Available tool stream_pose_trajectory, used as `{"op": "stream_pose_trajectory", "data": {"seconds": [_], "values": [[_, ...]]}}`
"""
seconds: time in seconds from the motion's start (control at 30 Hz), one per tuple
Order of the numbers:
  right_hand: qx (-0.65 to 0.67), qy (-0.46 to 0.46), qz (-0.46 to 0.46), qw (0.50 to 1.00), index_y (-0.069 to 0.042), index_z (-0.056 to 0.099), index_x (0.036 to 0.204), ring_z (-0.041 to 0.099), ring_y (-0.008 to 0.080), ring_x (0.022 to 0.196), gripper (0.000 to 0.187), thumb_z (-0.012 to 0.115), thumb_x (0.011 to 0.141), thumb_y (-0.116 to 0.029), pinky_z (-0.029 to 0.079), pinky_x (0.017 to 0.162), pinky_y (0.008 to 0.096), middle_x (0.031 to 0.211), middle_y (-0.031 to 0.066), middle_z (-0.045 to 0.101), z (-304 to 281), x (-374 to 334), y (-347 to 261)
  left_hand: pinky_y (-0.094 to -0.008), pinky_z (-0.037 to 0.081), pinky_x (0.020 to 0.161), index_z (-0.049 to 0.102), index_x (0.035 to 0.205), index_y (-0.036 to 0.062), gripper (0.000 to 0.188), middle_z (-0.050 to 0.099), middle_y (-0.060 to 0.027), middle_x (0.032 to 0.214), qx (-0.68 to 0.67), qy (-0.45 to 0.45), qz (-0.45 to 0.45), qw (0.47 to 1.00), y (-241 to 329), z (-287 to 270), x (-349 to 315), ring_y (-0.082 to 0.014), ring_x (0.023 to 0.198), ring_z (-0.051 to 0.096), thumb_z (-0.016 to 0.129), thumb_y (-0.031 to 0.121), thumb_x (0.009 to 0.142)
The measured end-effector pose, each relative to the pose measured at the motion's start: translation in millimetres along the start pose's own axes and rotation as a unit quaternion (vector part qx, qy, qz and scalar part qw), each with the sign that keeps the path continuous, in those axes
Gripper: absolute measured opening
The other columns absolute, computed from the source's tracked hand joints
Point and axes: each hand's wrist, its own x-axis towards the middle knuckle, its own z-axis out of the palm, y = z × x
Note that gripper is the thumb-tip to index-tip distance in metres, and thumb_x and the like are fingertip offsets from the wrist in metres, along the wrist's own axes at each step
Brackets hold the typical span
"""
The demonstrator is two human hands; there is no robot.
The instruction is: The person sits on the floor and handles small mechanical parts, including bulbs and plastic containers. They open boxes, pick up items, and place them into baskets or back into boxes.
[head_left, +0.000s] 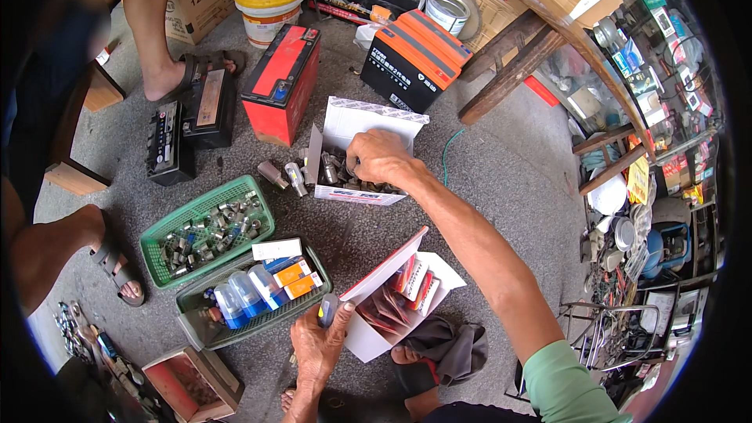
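My right hand (382, 158) reaches down into an open white cardboard box (372, 120) of small bulbs (329, 168). Its fingers are curled among the bulbs, and whatever they hold is hidden. Low in the middle, my left hand (316, 351) pinches a small bulb (327, 310) upright between thumb and fingers. Just right of it stands another open white box (372, 341) with red-and-white packets (413, 280) inside. Beside the bulb box, two loose bulbs (296, 178) lie on the ground. A green basket (149, 254) of metal-based bulbs sits to the left.
Another green basket (188, 305) carries blue-and-clear cases and orange cartons. Red (278, 94), orange-and-black (407, 63) and black batteries (168, 145) stand beyond. A wooden stool (517, 63) is at the far right, a yellow-lidded bucket (270, 4) behind. Another person's legs (157, 39) occupy the left.
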Motion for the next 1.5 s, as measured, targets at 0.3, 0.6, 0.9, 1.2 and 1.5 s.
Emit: {"op": "stream_pose_trajectory", "data": {"seconds": [0.3, 0.6, 0.9, 1.2, 1.5], "values": [[0.016, 0.019, -0.011, 1.000, -0.013, 0.078, 0.083, 0.070, 0.0327, 0.096, 0.014, 0.070, 0.074, -0.006, 0.055, 0.083, 0.0420, 0.093, 0.0147, 0.075, -6.9, -11.8, -1.3, -0.0372, 0.052, 0.055, 0.068, 0.089, -0.0025, 0.056, 0.064, -0.0108, 0.062, -0.005, 0.002, 0.000, 1.000, 3.3, -1.1, -0.1, -0.0212, 0.060, 0.067, 0.070, 0.053, 0.090], [0.064, 0.084, -0.034, 0.994, -0.011, 0.078, 0.086, 0.070, 0.0341, 0.091, 0.021, 0.067, 0.072, -0.002, 0.053, 0.080, 0.0445, 0.085, 0.0160, 0.073, -13.7, -27.8, 11.4, -0.0340, 0.053, 0.049, 0.067, 0.098, -0.0042, 0.059, 0.062, -0.0076, 0.060, 0.015, -0.009, 0.011, 1.000, -6.6, -0.5, 0.3, -0.0173, 0.055, 0.066, 0.071, 0.054, 0.089], [0.096, 0.204, -0.080, 0.971, -0.017, 0.079, 0.088, 0.070, 0.0348, 0.091, 0.023, 0.061, 0.076, -0.010, 0.054, 0.084, 0.0462, 0.090, 0.0147, 0.074, -6.1, -37.0, 28.4, -0.0352, 0.051, 0.053, 0.068, 0.094, -0.0042, 0.048, 0.061, -0.0082, 0.060, -0.042, 0.058, 0.113, 0.991, -10.8, 5.3, 6.0, -0.0170, 0.056, 0.064, 0.072, 0.044, 0.092], [0.076, 0.177, -0.064, 0.979, -0.013, 0.079, 0.098, 0.072, 0.0253, 0.077, 0.028, 0.064, 0.076, -0.004, 0.056, 0.075, 0.0390, 0.085, 0.0154, 0.075, 1.0, -52.6, 21.0, -0.0260, 0.043, 0.039, 0.068, 0.088, -0.0003, 0.059, 0.055, -0.0012, 0.054, -0.091, 0.002, -0.014, 0.996, -15.2, 8.3, 14.8, -0.0096, 0.044, 0.055, 0.067, 0.059, 0.090], [0.083, 0.158, -0.023, 0.984, -0.012, 0.079, 0.101, 0.072, 0.0257, 0.078, 0.032, 0.064, 0.075, -0.002, 0.057, 0.077, 0.0376, 0.088, 0.0174, 0.075, 1.4, -57.6, 24.6, -0.0264, 0.043, 0.036, 0.067, 0.082, 0.0001, 0.058, 0.054, -0.0013, 0.051, -0.082, 0.005, -0.056, 0.995, -14.1, 8.5, 21.2, -0.0104, 0.041, 0.055, 0.068, 0.057, 0.090]]}}
